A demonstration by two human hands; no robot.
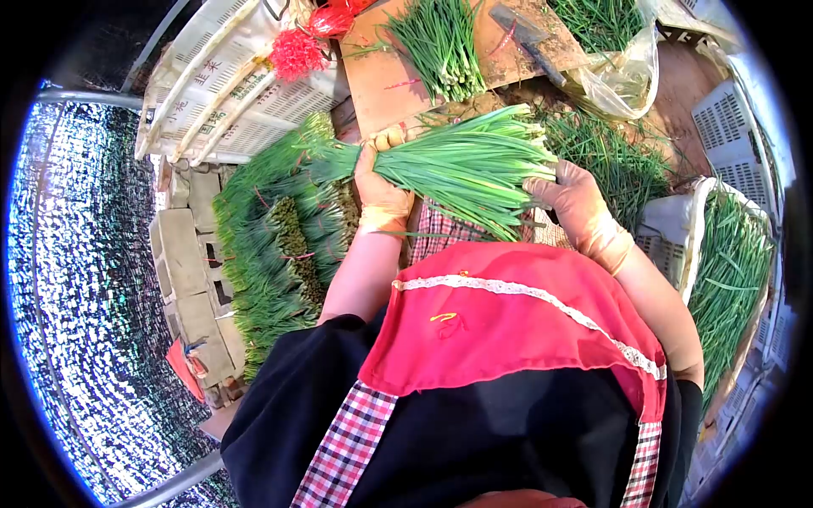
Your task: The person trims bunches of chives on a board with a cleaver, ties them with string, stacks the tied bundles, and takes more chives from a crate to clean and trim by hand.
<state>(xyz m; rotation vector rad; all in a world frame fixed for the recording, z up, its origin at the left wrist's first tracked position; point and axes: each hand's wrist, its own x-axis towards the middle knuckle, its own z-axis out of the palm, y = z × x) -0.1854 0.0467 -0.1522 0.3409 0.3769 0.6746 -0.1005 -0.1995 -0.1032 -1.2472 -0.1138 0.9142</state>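
A: Head view, the only one: where was the bunch (461, 165)?

B: It lay crosswise between both hands, in front of the apron (508, 322), cut ends to the right, leaf tips past the left hand (385, 182) and over the stack (284, 245); whether anything bore it from below could not be told

A: State of the fingers?

B: Left were clenched round the leafy part; the right hand (576, 207) had thumb and fingers grasping some cut ends, tips partly hidden

A: How was this best handled?

B: My judgement: the left grip needed to be snug enough to stop slipping, yet soft enough not to crease leaves; the right suited light pressure, as the cut ends looked uneven. A stray leaf (436, 235) stuck out below and deserved tucking in

A: Surroundings?

B: Beyond was the board (373, 85), bearing a second bunch (440, 51) and a blade (518, 28), well apart from the fingers; loose greens (605, 157) lay near the right hand
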